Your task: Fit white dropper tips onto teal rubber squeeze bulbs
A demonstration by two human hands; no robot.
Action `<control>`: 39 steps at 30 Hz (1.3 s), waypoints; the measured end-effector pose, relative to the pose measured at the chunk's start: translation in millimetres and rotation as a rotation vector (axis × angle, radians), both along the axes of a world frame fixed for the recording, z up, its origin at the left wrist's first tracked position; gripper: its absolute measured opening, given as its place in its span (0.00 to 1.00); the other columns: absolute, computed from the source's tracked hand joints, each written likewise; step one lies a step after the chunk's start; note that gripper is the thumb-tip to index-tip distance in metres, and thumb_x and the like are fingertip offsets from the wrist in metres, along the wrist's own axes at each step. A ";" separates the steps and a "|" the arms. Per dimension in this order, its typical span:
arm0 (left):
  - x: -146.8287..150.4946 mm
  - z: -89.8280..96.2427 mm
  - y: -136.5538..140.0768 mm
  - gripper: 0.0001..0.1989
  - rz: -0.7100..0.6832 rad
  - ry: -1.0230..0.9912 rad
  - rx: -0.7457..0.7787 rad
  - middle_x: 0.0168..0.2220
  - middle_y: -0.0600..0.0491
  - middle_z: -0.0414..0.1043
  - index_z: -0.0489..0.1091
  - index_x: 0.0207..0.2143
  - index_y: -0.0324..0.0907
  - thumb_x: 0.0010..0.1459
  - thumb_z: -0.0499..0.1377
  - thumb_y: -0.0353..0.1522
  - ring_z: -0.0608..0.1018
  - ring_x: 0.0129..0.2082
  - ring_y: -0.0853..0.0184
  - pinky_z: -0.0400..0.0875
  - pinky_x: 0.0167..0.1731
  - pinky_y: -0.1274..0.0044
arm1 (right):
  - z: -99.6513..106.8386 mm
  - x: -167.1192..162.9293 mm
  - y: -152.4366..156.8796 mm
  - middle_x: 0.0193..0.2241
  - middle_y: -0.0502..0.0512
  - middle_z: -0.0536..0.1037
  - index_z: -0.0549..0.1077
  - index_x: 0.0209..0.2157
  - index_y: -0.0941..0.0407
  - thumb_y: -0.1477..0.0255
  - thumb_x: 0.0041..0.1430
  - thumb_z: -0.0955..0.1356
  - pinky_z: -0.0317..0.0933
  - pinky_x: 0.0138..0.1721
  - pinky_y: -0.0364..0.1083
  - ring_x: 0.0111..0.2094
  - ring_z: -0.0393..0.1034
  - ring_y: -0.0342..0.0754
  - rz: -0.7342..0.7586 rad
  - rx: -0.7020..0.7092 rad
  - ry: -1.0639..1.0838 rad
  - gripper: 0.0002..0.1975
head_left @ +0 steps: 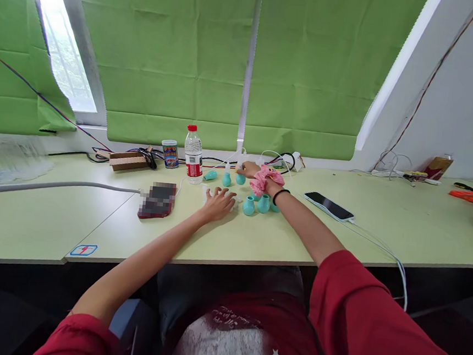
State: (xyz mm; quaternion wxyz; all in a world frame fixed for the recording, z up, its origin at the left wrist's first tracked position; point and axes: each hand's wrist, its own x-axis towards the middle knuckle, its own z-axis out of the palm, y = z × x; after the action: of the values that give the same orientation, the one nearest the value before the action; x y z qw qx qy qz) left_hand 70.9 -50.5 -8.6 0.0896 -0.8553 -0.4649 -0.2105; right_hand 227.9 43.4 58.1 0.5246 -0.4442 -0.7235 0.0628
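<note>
My left hand (218, 204) rests on the table with its fingers spread, over small clear or whitish pieces (207, 194) that it partly hides. My right hand (249, 170) reaches farther back, fingers closed around the top of a teal bulb-shaped bottle (240, 179). Left of it stands another teal bulb (227, 180) with a white nozzle, and a teal bulb (210, 175) lies on its side. Nearer to me, below my right wrist, are several open-necked teal bulbs (249, 206), some partly covered by the wrist, which wears a pink scrunchie (266, 181).
A water bottle (194, 156) with a red cap and a blue can (170, 154) stand behind to the left, near a cardboard tray (128, 161). A blurred-out dark red phone-like device (157, 201) lies left, a white-edged phone (329, 205) right. Cables run along the back.
</note>
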 end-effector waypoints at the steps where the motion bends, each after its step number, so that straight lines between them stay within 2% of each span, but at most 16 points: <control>1: 0.2 2.3 0.1 0.18 0.020 -0.064 -0.002 0.47 0.47 0.62 0.61 0.46 0.47 0.57 0.40 0.37 0.61 0.45 0.55 0.52 0.41 0.56 | 10.5 -2.0 1.6 0.09 0.45 0.56 0.60 0.13 0.59 0.65 0.48 0.66 0.47 0.21 0.41 0.14 0.50 0.36 -0.011 -0.027 -0.022 0.18; 4: -2.3 10.0 2.6 0.17 0.054 -0.340 -0.027 0.39 0.50 0.68 0.65 0.40 0.44 0.57 0.40 0.36 0.66 0.39 0.60 0.58 0.38 0.66 | 33.8 -7.6 -17.2 0.13 0.44 0.59 0.61 0.19 0.59 0.63 0.51 0.62 0.47 0.22 0.40 0.16 0.49 0.35 -0.032 -0.010 -0.042 0.15; 6: -6.3 15.3 5.8 0.18 0.034 -0.565 -0.052 0.31 0.52 0.70 0.67 0.33 0.43 0.57 0.39 0.36 0.69 0.34 0.63 0.60 0.34 0.73 | 34.8 -14.3 -48.0 0.15 0.45 0.60 0.61 0.24 0.58 0.62 0.52 0.60 0.47 0.22 0.40 0.17 0.52 0.37 0.035 0.110 -0.028 0.13; 10: -14.2 24.4 11.9 0.22 -0.039 -1.046 -0.064 0.17 0.54 0.63 0.62 0.18 0.40 0.56 0.37 0.39 0.66 0.20 0.70 0.58 0.23 0.78 | -0.9 -35.2 -113.5 0.17 0.46 0.62 0.60 0.28 0.57 0.64 0.53 0.59 0.47 0.20 0.39 0.17 0.54 0.38 0.239 0.067 -0.136 0.10; 12: -16.1 27.5 13.3 0.24 -0.089 -1.211 -0.102 0.14 0.55 0.59 0.59 0.15 0.40 0.56 0.37 0.41 0.63 0.16 0.72 0.56 0.20 0.79 | -24.7 -44.2 -129.8 0.17 0.45 0.60 0.61 0.27 0.57 0.66 0.51 0.61 0.45 0.20 0.38 0.17 0.53 0.38 0.262 0.023 -0.299 0.08; 14: -16.1 28.8 13.2 0.25 -0.140 -1.261 -0.157 0.12 0.55 0.55 0.56 0.12 0.40 0.55 0.38 0.43 0.59 0.14 0.74 0.54 0.17 0.79 | -42.4 -49.0 -133.2 0.17 0.45 0.61 0.62 0.28 0.57 0.66 0.51 0.62 0.45 0.21 0.38 0.18 0.53 0.38 0.232 -0.012 -0.417 0.08; 19: -11.9 26.6 9.0 0.25 -0.191 -1.022 -0.222 0.10 0.57 0.49 0.54 0.10 0.39 0.52 0.42 0.45 0.55 0.13 0.75 0.48 0.16 0.79 | -58.3 -45.9 -122.3 0.19 0.48 0.65 0.63 0.31 0.57 0.65 0.53 0.60 0.45 0.23 0.39 0.21 0.56 0.40 0.121 -0.060 -0.474 0.09; 22: -11.1 26.2 8.8 0.21 -0.094 -0.844 -0.076 0.11 0.59 0.44 0.49 0.08 0.39 0.47 0.49 0.39 0.52 0.14 0.77 0.43 0.17 0.79 | -62.6 -44.7 -119.5 0.19 0.48 0.65 0.64 0.26 0.58 0.64 0.52 0.61 0.44 0.23 0.39 0.20 0.56 0.40 0.104 -0.067 -0.451 0.10; 24: -12.2 27.6 11.3 0.20 -0.020 -0.838 -0.076 0.11 0.59 0.42 0.47 0.08 0.40 0.46 0.51 0.37 0.50 0.14 0.77 0.42 0.17 0.79 | -65.8 -45.8 -119.4 0.17 0.48 0.64 0.64 0.22 0.58 0.63 0.52 0.61 0.44 0.23 0.39 0.20 0.54 0.39 0.108 -0.065 -0.430 0.13; 26: -14.4 30.0 15.1 0.20 -0.011 -0.918 -0.245 0.11 0.59 0.43 0.47 0.09 0.41 0.45 0.51 0.37 0.51 0.13 0.77 0.44 0.16 0.79 | -67.9 -47.3 -119.9 0.16 0.48 0.62 0.63 0.20 0.58 0.62 0.53 0.60 0.44 0.22 0.40 0.19 0.52 0.39 0.118 -0.054 -0.414 0.16; 29: -18.5 32.9 21.0 0.21 -0.125 -0.975 -0.606 0.10 0.58 0.45 0.47 0.10 0.42 0.48 0.49 0.42 0.53 0.12 0.75 0.49 0.15 0.79 | -67.3 -47.9 -121.2 0.17 0.49 0.63 0.64 0.21 0.58 0.62 0.53 0.60 0.45 0.23 0.40 0.20 0.53 0.40 0.139 0.033 -0.426 0.15; 30: -19.8 32.9 22.7 0.21 -0.124 -0.957 -0.640 0.10 0.57 0.47 0.48 0.11 0.42 0.50 0.46 0.43 0.55 0.12 0.74 0.51 0.15 0.79 | -66.3 -47.5 -121.5 0.18 0.49 0.64 0.64 0.23 0.58 0.62 0.52 0.60 0.45 0.24 0.40 0.21 0.54 0.40 0.148 0.068 -0.428 0.14; 32: -22.0 30.1 25.1 0.22 -0.008 -0.853 -0.510 0.11 0.55 0.52 0.51 0.12 0.41 0.53 0.43 0.44 0.60 0.14 0.72 0.54 0.17 0.79 | -63.9 -46.3 -121.7 0.19 0.49 0.64 0.63 0.23 0.58 0.61 0.53 0.60 0.45 0.25 0.41 0.21 0.54 0.40 0.156 0.120 -0.395 0.14; 35: -23.6 18.7 26.0 0.19 0.204 -0.485 -0.145 0.20 0.49 0.63 0.61 0.20 0.39 0.54 0.44 0.42 0.69 0.25 0.65 0.59 0.23 0.77 | -62.4 -44.5 -121.2 0.18 0.49 0.61 0.61 0.22 0.58 0.61 0.55 0.57 0.46 0.25 0.41 0.21 0.53 0.40 0.148 0.108 -0.279 0.15; 37: -22.7 8.8 24.4 0.12 0.234 -0.199 -0.085 0.29 0.46 0.66 0.64 0.30 0.38 0.54 0.47 0.37 0.70 0.32 0.62 0.61 0.27 0.75 | -63.3 -44.0 -120.9 0.18 0.48 0.60 0.60 0.24 0.57 0.61 0.56 0.56 0.46 0.24 0.41 0.21 0.52 0.40 0.164 0.071 -0.225 0.15; 39: -20.4 1.2 21.7 0.11 0.253 -0.040 -0.094 0.37 0.43 0.64 0.63 0.37 0.38 0.54 0.48 0.34 0.70 0.36 0.60 0.63 0.30 0.73 | -64.7 -44.0 -120.7 0.19 0.48 0.60 0.60 0.25 0.57 0.60 0.56 0.56 0.47 0.24 0.41 0.21 0.51 0.40 0.188 0.025 -0.186 0.16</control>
State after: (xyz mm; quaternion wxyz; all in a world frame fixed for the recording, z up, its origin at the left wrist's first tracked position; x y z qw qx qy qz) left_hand 50.6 -28.8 -7.4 0.0661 -0.7887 -0.5802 -0.1923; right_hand 184.0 -77.3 -6.6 0.4524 -0.3717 -0.8084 0.0612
